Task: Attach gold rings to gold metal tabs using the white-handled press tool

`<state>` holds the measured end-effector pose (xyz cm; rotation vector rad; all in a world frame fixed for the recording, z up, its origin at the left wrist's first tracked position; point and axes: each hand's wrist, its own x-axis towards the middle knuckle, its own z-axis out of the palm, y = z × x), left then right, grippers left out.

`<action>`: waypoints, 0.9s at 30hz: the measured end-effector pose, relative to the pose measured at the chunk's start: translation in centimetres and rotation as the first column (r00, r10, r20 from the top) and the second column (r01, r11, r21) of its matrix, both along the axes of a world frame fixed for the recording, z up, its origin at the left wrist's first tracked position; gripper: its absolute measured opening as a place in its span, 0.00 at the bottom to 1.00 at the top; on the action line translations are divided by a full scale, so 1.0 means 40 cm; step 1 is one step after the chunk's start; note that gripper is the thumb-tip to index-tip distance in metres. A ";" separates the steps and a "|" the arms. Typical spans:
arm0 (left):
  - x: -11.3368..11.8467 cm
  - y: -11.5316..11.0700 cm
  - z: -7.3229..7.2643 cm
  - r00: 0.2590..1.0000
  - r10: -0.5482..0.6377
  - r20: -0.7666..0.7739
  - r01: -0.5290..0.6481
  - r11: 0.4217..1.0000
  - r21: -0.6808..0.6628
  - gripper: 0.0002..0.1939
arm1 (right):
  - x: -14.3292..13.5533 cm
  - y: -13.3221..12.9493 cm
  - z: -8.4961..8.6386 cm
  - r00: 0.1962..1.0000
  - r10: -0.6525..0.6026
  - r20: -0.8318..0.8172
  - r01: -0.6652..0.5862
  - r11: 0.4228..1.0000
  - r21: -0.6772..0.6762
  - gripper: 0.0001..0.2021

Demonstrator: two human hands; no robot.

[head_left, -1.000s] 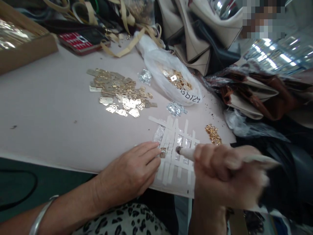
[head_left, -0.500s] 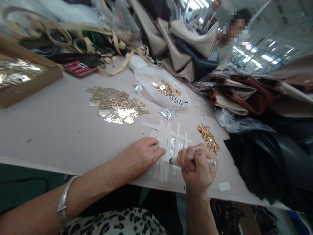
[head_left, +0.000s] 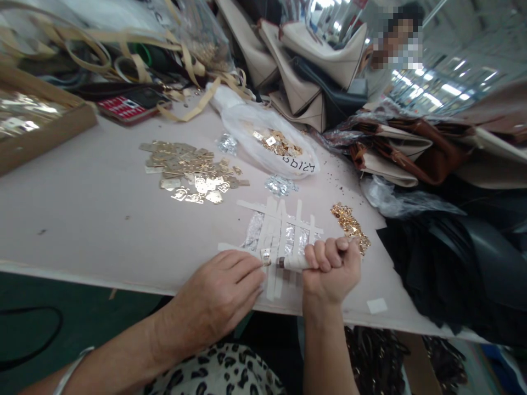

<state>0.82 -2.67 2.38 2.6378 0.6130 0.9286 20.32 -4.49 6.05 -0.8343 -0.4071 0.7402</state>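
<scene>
My left hand (head_left: pixel 222 288) pinches a small metal plate (head_left: pixel 265 255) at its fingertips, above the front part of the mat of crossed white tape strips (head_left: pixel 269 227). Clear plastic shows between those strips. In my right hand (head_left: pixel 332 269) is a white rod-shaped tool with a dark tip (head_left: pixel 294 263), its exact kind unclear. The fist wraps round it, and the tip points left, close to the plate. Behind the tape lies a small heap of silvery pieces (head_left: pixel 280 185). Small gold fittings (head_left: pixel 349 225) are piled right of the tape.
Flat gold plates (head_left: pixel 181 162) are spread at the left. A white plastic bag (head_left: pixel 263 123) of gold pieces lies behind. A cardboard box (head_left: pixel 53 129) of metal parts stands far left. Stacked bags (head_left: pixel 304 109) and black material (head_left: pixel 436 269) border the right; a person (head_left: pixel 379 77) is beyond.
My left hand has drawn back slightly from the tape and now shows a small metal plate in its fingers. My right hand has turned, bringing the tool nearly level with its tip further left.
</scene>
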 end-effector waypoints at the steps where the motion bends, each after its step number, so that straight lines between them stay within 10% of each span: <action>1: -0.004 0.008 -0.003 1.000 0.008 -0.018 -0.008 1.000 0.015 0.11 | 0.005 0.008 -0.009 0.999 -0.004 -0.036 0.004 1.000 -0.014 0.15; 18: -0.002 0.030 -0.027 0.993 -0.015 -0.118 0.009 0.999 -0.046 0.13 | 0.051 0.067 -0.089 0.954 0.226 -0.195 -0.228 0.974 0.010 0.14; 27: 0.001 0.027 -0.043 0.994 -0.019 -0.106 0.011 0.997 -0.077 0.13 | -0.013 0.075 -0.014 0.926 0.367 0.085 -0.368 0.930 -0.004 0.16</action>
